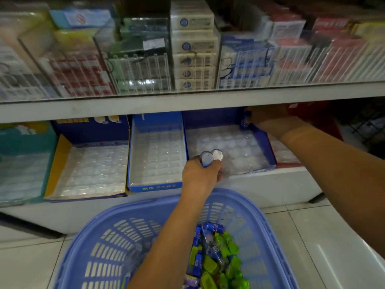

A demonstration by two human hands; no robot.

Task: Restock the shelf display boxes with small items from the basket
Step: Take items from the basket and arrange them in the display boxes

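Note:
A blue plastic basket [258, 222] sits on the floor below me, holding several small blue and green items [216, 259]. My left hand [200, 174] grips two small blue lighters [210, 158], their round ends up, at the front edge of a dark blue display box [264, 142] on the lower shelf. That box has a clear plastic tray with round sockets. My right hand [268, 119] reaches to the box's back right corner under the upper shelf and pinches one small blue item [244, 120] there.
Left of it stand a light blue display box [133, 163] and a yellow-edged box [60, 161], both with clear socket trays. A red box [291, 163] is at the right. The upper shelf [187, 101] overhangs, stacked with packets. Tiled floor lies beside the basket.

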